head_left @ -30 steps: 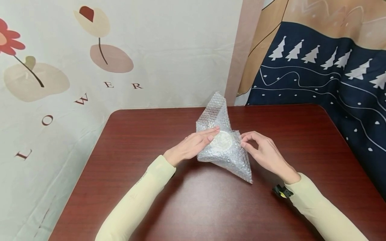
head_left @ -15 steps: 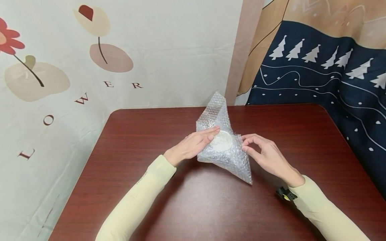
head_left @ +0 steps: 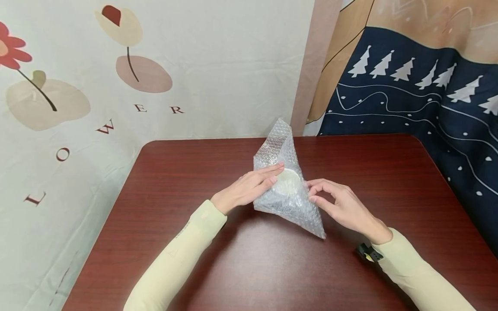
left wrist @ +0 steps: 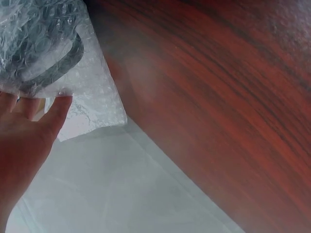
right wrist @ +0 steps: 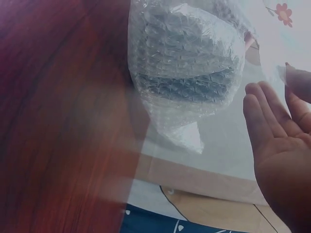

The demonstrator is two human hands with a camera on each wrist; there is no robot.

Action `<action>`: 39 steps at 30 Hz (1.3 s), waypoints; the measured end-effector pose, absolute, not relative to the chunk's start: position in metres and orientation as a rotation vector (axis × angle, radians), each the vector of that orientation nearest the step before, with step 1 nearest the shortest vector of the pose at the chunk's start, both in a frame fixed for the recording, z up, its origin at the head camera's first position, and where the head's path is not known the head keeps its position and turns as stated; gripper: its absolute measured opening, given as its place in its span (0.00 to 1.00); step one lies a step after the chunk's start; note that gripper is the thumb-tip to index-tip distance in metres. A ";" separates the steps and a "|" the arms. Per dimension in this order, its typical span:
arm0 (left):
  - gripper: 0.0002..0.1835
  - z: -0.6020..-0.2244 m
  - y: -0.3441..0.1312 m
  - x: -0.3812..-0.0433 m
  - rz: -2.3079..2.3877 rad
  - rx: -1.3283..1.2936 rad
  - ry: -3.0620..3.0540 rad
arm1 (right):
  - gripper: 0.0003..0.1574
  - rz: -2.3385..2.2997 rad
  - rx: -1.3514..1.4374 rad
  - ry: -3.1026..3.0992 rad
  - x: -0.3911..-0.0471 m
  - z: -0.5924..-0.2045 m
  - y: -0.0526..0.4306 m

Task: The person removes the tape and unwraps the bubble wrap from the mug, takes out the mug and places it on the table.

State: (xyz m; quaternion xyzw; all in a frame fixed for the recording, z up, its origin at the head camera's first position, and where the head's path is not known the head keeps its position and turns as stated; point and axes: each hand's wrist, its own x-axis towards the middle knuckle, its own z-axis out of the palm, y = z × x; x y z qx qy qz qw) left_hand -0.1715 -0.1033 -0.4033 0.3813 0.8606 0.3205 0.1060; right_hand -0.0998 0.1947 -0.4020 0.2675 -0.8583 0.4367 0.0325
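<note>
Centrally, toward the back of the table, sits a bundle of clear, silvery bubble wrap (head_left: 299, 207), with a pale round surface (head_left: 288, 183) showing through its top and a dark curved band (left wrist: 60, 68) showing through its side in the left wrist view. One pointed flap (head_left: 281, 136) of the wrap reaches up and away from the person, crossing the table's back edge in the head view, while a tapering corner (head_left: 318, 228) points toward the near right. The left hand (head_left: 249, 185) lies across the left side of the bundle, its fingers extended and resting on the plastic rather than gripping it. At the opposite side, the right hand (head_left: 344, 205) pinches an edge of the wrap between thumb and forefinger, its other fingers fairly straight. Both arms wear pale yellow-green sleeves (head_left: 183, 250), and a black strapped device (head_left: 369, 252) hangs under the right wrist. Beneath everything is a reddish-brown wood-grain table (head_left: 194, 172); behind it hang a whitish flower-printed cloth (head_left: 225, 52) and a navy cloth with white fir trees (head_left: 373, 103).
</note>
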 end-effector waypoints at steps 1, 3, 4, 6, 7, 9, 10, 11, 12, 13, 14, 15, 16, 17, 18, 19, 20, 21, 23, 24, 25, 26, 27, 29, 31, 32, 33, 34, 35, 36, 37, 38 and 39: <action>0.40 -0.403 -0.104 -0.172 0.948 1.118 2.523 | 0.16 1.355 0.842 -2.645 -0.099 -0.402 0.195; 0.40 -0.401 -0.104 -0.173 0.954 1.112 2.494 | 0.16 1.368 0.877 -2.655 -0.098 -0.402 0.196; 0.40 -0.400 -0.105 -0.173 0.965 1.102 2.474 | 0.16 1.371 0.895 -2.661 -0.097 -0.402 0.196; 0.39 -0.398 -0.105 -0.174 0.979 1.080 2.441 | 0.16 1.377 0.928 -2.672 -0.095 -0.402 0.197; 0.39 -0.398 -0.105 -0.175 0.988 1.065 2.425 | 0.16 1.377 0.947 -2.675 -0.094 -0.402 0.196; 0.39 -0.397 -0.105 -0.176 1.000 1.047 2.403 | 0.16 1.369 0.985 -2.671 -0.093 -0.401 0.195; 0.40 -0.397 -0.105 -0.176 1.001 1.042 2.399 | 0.16 1.367 1.009 -2.662 -0.093 -0.401 0.195; 0.41 -0.397 -0.105 -0.177 0.994 1.051 2.404 | 0.16 1.364 1.034 -2.651 -0.092 -0.402 0.194; 0.42 -0.398 -0.105 -0.177 0.978 1.065 2.412 | 0.16 1.365 1.062 -2.635 -0.092 -0.402 0.194; 0.41 -0.398 -0.104 -0.178 0.959 1.076 2.423 | 0.17 1.366 1.089 -2.619 -0.092 -0.402 0.194; 0.40 -0.398 -0.104 -0.178 0.939 1.085 2.438 | 0.16 1.369 1.116 -2.602 -0.092 -0.403 0.193; 0.39 -0.398 -0.103 -0.178 0.918 1.093 2.455 | 0.17 1.373 1.143 -2.586 -0.092 -0.403 0.193; 0.39 -0.399 -0.102 -0.178 0.892 1.101 2.476 | 0.17 1.379 1.171 -2.567 -0.092 -0.403 0.193; 0.38 -0.399 -0.102 -0.179 0.870 1.107 2.494 | 0.16 1.383 1.197 -2.552 -0.091 -0.403 0.192; 0.38 -0.399 -0.101 -0.178 0.852 1.104 2.509 | 0.16 1.392 1.219 -2.537 -0.091 -0.403 0.192; 0.38 -0.400 -0.101 -0.178 0.846 1.097 2.522 | 0.16 1.396 1.241 -2.525 -0.091 -0.403 0.191; 0.40 -0.400 -0.101 -0.177 0.844 1.092 2.534 | 0.17 1.403 1.261 -2.513 -0.091 -0.403 0.191; 0.41 -0.401 -0.100 -0.177 0.841 1.092 2.545 | 0.17 1.407 1.281 -2.499 -0.091 -0.403 0.190; 0.41 -0.402 -0.100 -0.176 0.838 1.088 2.558 | 0.16 1.413 1.313 -2.483 -0.091 -0.403 0.189; 0.41 -0.402 -0.100 -0.176 0.845 1.087 2.560 | 0.16 1.418 1.325 -2.478 -0.090 -0.403 0.188; 0.41 -0.402 -0.100 -0.176 0.849 1.087 2.562 | 0.16 1.421 1.336 -2.476 -0.090 -0.403 0.187; 0.42 -0.403 -0.100 -0.176 0.851 1.088 2.562 | 0.16 1.426 1.345 -2.476 -0.090 -0.403 0.187; 0.42 -0.403 -0.100 -0.176 0.852 1.090 2.563 | 0.16 1.427 1.353 -2.476 -0.090 -0.403 0.186; 0.42 -0.403 -0.100 -0.176 0.855 1.095 2.563 | 0.16 1.422 1.373 -2.474 -0.089 -0.403 0.185; 0.42 -0.403 -0.100 -0.176 0.854 1.097 2.563 | 0.16 1.418 1.396 -2.473 -0.089 -0.403 0.184; 0.42 -0.403 -0.100 -0.175 0.853 1.097 2.565 | 0.16 1.412 1.407 -2.474 -0.089 -0.404 0.183; 0.42 -0.402 -0.100 -0.175 0.852 1.097 2.566 | 0.16 1.408 1.412 -2.475 -0.088 -0.404 0.183; 0.42 -0.402 -0.100 -0.175 0.851 1.096 2.566 | 0.16 1.409 1.407 -2.484 -0.088 -0.404 0.183; 0.42 -0.402 -0.101 -0.175 0.850 1.094 2.567 | 0.17 1.419 1.395 -2.498 -0.088 -0.404 0.183; 0.42 -0.403 -0.101 -0.175 0.850 1.093 2.567 | 0.17 1.440 1.382 -2.506 -0.089 -0.404 0.184; 0.42 -0.403 -0.101 -0.176 0.849 1.094 2.567 | 0.17 1.451 1.370 -2.508 -0.089 -0.404 0.185; 0.42 -0.403 -0.101 -0.175 0.847 1.095 2.567 | 0.18 1.467 1.357 -2.508 -0.090 -0.404 0.186; 0.42 -0.403 -0.101 -0.175 0.844 1.095 2.567 | 0.18 1.481 1.344 -2.505 -0.090 -0.404 0.187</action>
